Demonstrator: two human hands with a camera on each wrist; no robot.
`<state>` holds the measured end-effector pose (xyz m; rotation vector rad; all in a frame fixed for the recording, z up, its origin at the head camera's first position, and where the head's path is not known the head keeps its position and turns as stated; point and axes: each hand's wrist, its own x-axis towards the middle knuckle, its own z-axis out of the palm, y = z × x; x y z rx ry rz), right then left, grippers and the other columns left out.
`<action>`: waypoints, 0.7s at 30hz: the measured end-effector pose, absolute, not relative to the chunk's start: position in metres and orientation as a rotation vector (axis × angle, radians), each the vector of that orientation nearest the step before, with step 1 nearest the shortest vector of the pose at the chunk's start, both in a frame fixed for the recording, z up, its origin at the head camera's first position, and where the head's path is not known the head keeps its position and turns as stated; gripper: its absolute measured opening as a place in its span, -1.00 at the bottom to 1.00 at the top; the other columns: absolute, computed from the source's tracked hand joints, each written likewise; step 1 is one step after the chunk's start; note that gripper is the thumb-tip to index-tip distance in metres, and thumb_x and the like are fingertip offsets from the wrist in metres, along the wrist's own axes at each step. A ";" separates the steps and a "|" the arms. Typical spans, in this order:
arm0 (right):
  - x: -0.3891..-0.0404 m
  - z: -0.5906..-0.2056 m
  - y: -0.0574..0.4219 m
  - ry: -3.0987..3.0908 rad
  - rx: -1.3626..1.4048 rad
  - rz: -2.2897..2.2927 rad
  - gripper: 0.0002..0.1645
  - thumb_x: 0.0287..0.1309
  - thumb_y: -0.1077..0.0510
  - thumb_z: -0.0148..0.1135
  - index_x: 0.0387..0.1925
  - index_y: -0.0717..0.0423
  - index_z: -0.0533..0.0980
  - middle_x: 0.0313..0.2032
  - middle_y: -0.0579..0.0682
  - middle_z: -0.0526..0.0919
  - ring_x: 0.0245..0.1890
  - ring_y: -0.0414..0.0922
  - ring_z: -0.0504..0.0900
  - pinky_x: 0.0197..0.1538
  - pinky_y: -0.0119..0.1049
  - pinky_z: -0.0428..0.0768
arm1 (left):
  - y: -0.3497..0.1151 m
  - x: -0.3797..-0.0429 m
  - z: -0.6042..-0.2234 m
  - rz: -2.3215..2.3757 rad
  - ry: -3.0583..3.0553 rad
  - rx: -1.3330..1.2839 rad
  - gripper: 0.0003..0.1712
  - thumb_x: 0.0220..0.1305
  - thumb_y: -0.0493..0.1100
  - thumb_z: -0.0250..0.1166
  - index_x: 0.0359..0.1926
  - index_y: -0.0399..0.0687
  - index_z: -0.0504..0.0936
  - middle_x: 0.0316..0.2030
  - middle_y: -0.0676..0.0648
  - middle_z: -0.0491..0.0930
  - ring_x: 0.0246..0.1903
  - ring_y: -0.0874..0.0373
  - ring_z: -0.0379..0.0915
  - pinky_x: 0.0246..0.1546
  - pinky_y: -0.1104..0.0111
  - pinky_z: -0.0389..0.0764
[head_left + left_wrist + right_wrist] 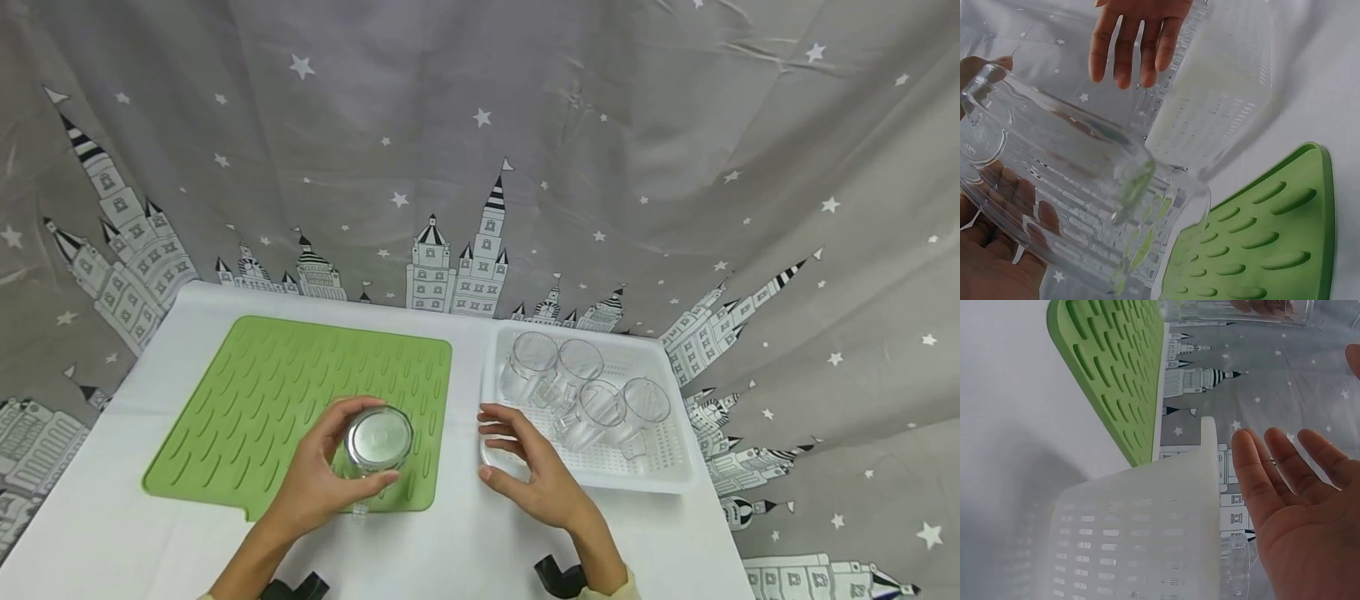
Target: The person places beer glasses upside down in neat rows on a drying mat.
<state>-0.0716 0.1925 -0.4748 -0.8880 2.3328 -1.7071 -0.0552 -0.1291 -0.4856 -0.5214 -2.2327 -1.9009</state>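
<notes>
My left hand [318, 479] grips a clear glass mug [379, 438], thumb on one side and fingers on the other. The mug is upside down, its base facing up, over the near right part of a green ridged drying mat [292, 400]. In the left wrist view the mug [1066, 169] fills much of the picture, its open end toward the mat. My right hand [540, 475] holds nothing; its fingers are spread and relaxed beside the left rim of a white plastic basket [600, 481]. Several clear glass mugs [534, 354] stand inside that basket.
White cloth [420, 558] covers the table under mat and basket. A grey curtain [480, 75] printed with castles and stars hangs behind the table's far edge. The basket's slotted side wall [1129, 544] rises beside the right hand.
</notes>
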 end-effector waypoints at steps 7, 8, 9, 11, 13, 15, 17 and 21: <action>-0.072 -0.475 0.193 2.354 -0.863 -1.688 -0.12 0.39 0.23 0.39 0.62 -0.07 0.23 0.47 0.03 0.48 0.43 0.00 0.57 0.47 -0.12 0.64 | -0.131 -0.057 -0.489 -1.901 -2.197 -0.535 0.06 -0.19 -0.50 0.73 0.42 -0.16 0.50 0.27 -0.02 0.55 0.23 0.29 0.57 0.33 0.61 0.51; -0.072 -0.474 0.193 2.355 -0.851 -1.687 -0.11 0.38 0.22 0.40 0.62 -0.08 0.23 0.47 0.01 0.47 0.44 -0.01 0.56 0.48 -0.13 0.63 | -0.131 -0.057 -0.488 -1.894 -2.194 -0.543 0.06 -0.19 -0.50 0.73 0.41 -0.17 0.50 0.27 -0.04 0.55 0.23 0.29 0.57 0.33 0.61 0.51; -0.072 -0.474 0.193 2.358 -0.852 -1.685 -0.11 0.38 0.23 0.40 0.62 -0.07 0.23 0.47 0.00 0.47 0.44 -0.02 0.56 0.48 -0.13 0.63 | -0.131 -0.057 -0.488 -1.893 -2.194 -0.543 0.06 -0.19 -0.50 0.73 0.41 -0.17 0.50 0.27 -0.04 0.55 0.23 0.29 0.57 0.33 0.61 0.51; -0.072 -0.473 0.192 2.369 -0.850 -1.678 -0.11 0.38 0.22 0.40 0.62 -0.06 0.24 0.47 -0.01 0.47 0.44 -0.03 0.56 0.47 -0.13 0.63 | -0.130 -0.056 -0.488 -1.904 -2.199 -0.530 0.07 -0.20 -0.49 0.74 0.41 -0.15 0.51 0.27 -0.03 0.55 0.23 0.29 0.57 0.31 0.60 0.52; -0.073 -0.473 0.193 2.388 -0.855 -1.669 -0.12 0.38 0.21 0.40 0.62 -0.05 0.24 0.48 0.01 0.47 0.43 -0.02 0.57 0.47 -0.12 0.64 | -0.130 -0.055 -0.488 -1.917 -2.208 -0.512 0.07 -0.19 -0.48 0.75 0.41 -0.13 0.51 0.28 -0.02 0.55 0.22 0.29 0.57 0.30 0.59 0.52; -0.073 -0.472 0.194 2.415 -0.854 -1.658 -0.14 0.39 0.21 0.40 0.61 -0.06 0.26 0.47 0.03 0.48 0.42 0.03 0.58 0.45 -0.11 0.65 | -0.130 -0.055 -0.488 -1.931 -2.219 -0.489 0.07 -0.20 -0.47 0.75 0.41 -0.10 0.51 0.28 0.00 0.55 0.22 0.29 0.57 0.29 0.59 0.53; -0.073 -0.471 0.195 2.461 -0.846 -1.642 -0.18 0.41 0.19 0.39 0.59 -0.09 0.28 0.46 0.07 0.50 0.39 0.09 0.60 0.44 -0.10 0.66 | -0.130 -0.054 -0.488 -1.931 -2.223 -0.482 0.07 -0.20 -0.47 0.75 0.41 -0.09 0.51 0.28 0.00 0.55 0.21 0.29 0.57 0.28 0.59 0.53; -0.074 -0.468 0.201 2.625 -0.809 -1.580 -0.27 0.43 0.16 0.39 0.54 -0.07 0.36 0.41 0.08 0.55 0.36 0.08 0.62 0.41 -0.10 0.69 | -0.130 -0.055 -0.490 -1.914 -2.219 -0.488 0.07 -0.19 -0.47 0.75 0.42 -0.11 0.51 0.28 -0.03 0.56 0.19 0.28 0.57 0.25 0.58 0.53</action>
